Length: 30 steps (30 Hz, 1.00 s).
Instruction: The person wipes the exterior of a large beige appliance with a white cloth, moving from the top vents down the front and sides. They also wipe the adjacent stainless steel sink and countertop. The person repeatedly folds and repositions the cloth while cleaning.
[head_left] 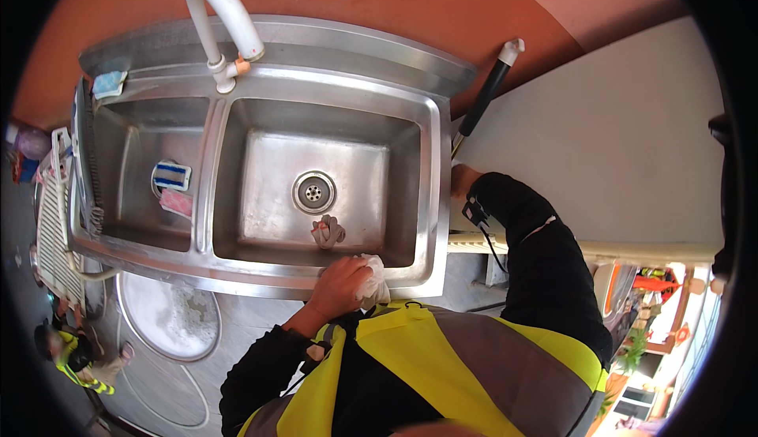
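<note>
Low centre of the frame, the left hand (341, 285) is closed round a white cloth (373, 279) on the sink (260, 277) front rim; best wiped with firm, overlapping strokes along the steel; the right hand (462, 178) rests at the sink's right edge, its grip hidden.

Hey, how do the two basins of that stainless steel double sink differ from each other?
The left basin is narrower; the right basin is wider. The left basin holds a blue-and-white sponge and a pink sponge; the right basin holds only a crumpled rag beside its round drain. The left basin's drain is not visible. Both are bare steel with no standing water visible.
</note>
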{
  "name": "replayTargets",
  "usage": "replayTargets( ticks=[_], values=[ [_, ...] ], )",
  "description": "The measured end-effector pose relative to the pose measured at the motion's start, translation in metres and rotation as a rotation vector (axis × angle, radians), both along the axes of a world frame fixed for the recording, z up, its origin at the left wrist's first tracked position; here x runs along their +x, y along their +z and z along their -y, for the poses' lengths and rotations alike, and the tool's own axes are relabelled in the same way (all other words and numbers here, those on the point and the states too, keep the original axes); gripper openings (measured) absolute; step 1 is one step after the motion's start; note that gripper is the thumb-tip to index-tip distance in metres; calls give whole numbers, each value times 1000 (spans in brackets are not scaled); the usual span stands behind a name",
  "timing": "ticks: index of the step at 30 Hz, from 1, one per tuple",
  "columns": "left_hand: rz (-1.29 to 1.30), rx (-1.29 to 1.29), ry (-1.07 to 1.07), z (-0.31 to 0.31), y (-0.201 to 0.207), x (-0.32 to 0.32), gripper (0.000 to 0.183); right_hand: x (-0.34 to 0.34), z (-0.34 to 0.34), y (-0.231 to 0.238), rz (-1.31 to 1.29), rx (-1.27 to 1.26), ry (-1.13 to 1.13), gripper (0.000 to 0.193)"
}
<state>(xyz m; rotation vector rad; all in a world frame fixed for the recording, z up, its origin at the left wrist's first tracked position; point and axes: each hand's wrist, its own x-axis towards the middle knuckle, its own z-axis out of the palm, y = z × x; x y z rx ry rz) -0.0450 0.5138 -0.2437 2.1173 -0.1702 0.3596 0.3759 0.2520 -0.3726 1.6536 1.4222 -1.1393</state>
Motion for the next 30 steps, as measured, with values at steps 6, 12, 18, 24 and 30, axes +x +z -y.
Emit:
replayTargets(
  ticks=[6, 12, 18, 24, 30],
  values=[
    [-26, -36, -60, -2, 4, 1, 31, -44, 1, 23, 461, 260, -117, 19],
    [-45, 15, -87, -2, 8, 4, 39, -59, 18, 13, 417, 179, -142, 16],
    [15, 77, -24, 3, 3, 1, 38, -106, 4, 60, 373, 276, -40, 27],
    [80, 131, 23, 7, -2, 1, 35, -158, -20, 112, 513, 460, -341, 27],
    [114, 189, 33, 9, -7, 0, 35, -179, -18, 207, 727, 552, -144, 17]
  ],
)
